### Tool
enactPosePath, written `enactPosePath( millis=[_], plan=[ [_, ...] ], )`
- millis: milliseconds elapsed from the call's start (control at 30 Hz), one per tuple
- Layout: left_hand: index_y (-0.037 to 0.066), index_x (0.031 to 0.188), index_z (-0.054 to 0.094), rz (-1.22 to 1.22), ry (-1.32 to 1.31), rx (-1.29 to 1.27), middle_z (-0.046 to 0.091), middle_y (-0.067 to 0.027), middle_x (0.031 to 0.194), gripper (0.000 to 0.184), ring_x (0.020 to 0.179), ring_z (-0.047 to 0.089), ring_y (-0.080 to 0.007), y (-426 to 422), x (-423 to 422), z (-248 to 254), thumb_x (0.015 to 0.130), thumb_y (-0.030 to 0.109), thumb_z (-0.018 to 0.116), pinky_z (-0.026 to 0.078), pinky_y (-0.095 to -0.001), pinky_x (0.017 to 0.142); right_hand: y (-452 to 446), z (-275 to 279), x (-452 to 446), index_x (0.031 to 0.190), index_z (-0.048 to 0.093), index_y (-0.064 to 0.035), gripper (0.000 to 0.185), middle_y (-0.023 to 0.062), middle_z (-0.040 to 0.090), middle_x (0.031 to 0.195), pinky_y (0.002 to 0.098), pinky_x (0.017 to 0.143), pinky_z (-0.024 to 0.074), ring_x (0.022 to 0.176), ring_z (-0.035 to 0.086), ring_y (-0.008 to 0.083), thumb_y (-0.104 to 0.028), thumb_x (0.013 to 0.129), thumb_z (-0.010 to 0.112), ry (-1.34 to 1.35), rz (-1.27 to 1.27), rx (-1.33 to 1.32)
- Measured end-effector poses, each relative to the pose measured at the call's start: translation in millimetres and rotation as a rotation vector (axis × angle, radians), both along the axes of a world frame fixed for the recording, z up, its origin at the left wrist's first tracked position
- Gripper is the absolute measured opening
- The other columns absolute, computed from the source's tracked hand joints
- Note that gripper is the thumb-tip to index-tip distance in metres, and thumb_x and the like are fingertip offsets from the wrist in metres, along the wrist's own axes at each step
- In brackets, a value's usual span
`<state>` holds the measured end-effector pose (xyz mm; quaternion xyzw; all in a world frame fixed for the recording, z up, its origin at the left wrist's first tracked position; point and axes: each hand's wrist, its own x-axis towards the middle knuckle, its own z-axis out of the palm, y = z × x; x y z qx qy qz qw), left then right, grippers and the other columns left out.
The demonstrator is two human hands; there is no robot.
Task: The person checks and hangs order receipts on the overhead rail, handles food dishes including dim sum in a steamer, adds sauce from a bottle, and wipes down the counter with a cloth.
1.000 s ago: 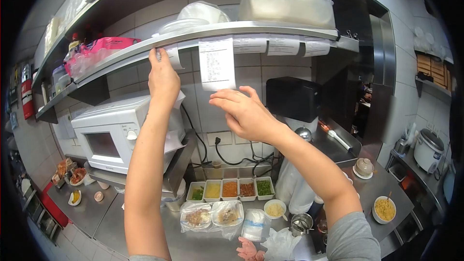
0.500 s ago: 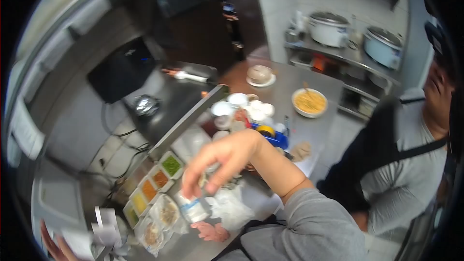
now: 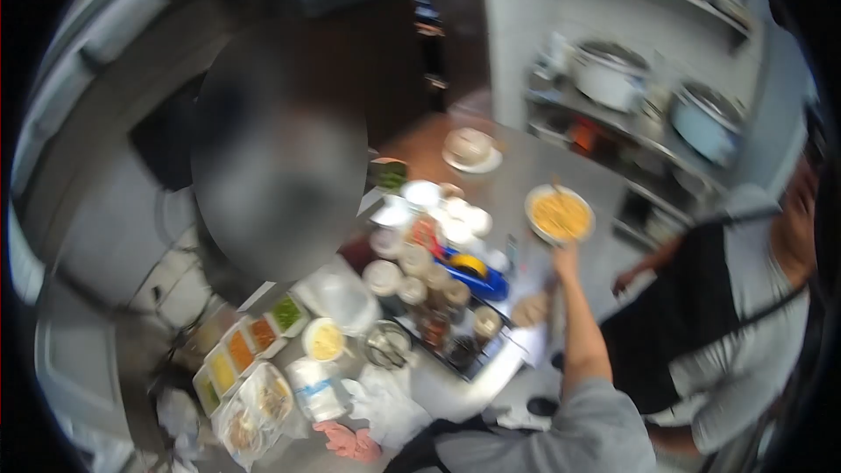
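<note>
My right arm stretches forward over the counter. The right hand (image 3: 566,256) is at the near rim of a white bowl (image 3: 531,221), and its fingers look closed on that edge, though blur softens them. Yellow shredded-looking food (image 3: 561,215) fills the bowl, and a brownish handle (image 3: 555,184) sticks up at its far side. The bowl rests on the steel counter. My left hand is out of view.
A blue tape dispenser (image 3: 482,278), several lidded jars (image 3: 383,277) and a tray of bottles (image 3: 462,352) crowd the counter. Topping containers (image 3: 241,350) stand left. A co-worker in a black apron (image 3: 659,324) is at right. A blurred grey oval (image 3: 280,158) covers the upper left.
My right hand has swung from above the topping containers, forward and right to the bowl. My left hand has left the lower-left edge of view. The grey oval has appeared.
</note>
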<state>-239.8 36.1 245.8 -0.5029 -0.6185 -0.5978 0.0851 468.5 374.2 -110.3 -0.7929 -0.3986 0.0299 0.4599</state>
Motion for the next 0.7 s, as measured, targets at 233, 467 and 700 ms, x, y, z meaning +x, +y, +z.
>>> enactPosePath(
  millis=[233, 467, 700],
  plan=[
    [-0.003, 0.109, 0.051, -0.047, -0.22, 0.129, 0.053, -0.013, 0.111, 0.038, 0.104, 0.05, -0.019, 6.2, 62.1, -7.7, 0.074, 0.01, 0.061, 0.038, -0.03, 0.09, 57.5, -41.3, 68.2, 0.121, 0.041, -0.0065, 0.041, 0.0163, 0.059, 0.089, 0.0385, 0.049, 0.0471, 0.06, 0.058, 0.0288, -0.03, 0.087, 0.048, 1.095, -0.125, 0.297],
    [0.002, 0.106, 0.056, -0.235, -0.425, 0.056, 0.057, -0.009, 0.109, 0.033, 0.096, 0.056, -0.0129, -2.0, 85.8, -11.1, 0.073, -0.004, 0.058, 0.047, -0.0231, 0.076, 87.4, -48.5, 1.6, 0.122, 0.038, -0.0059, 0.043, 0.0205, 0.055, 0.102, 0.044, 0.064, 0.0484, 0.078, 0.06, 0.0305, -0.026, 0.086, 0.05, 0.653, 0.103, 0.07],
    [0.002, 0.11, 0.056, -0.487, -0.598, -0.147, 0.058, -0.0047, 0.11, 0.033, 0.098, 0.055, -0.0099, 26.5, 104.7, -87.0, 0.079, -0.006, 0.048, 0.044, -0.0252, 0.083, 78.6, -51.7, -52.7, 0.124, 0.037, -0.005, 0.044, 0.0207, 0.053, 0.106, 0.0445, 0.067, 0.0482, 0.082, 0.059, 0.0308, -0.024, 0.086, 0.05, 0.452, 0.148, -0.01]
  ],
)
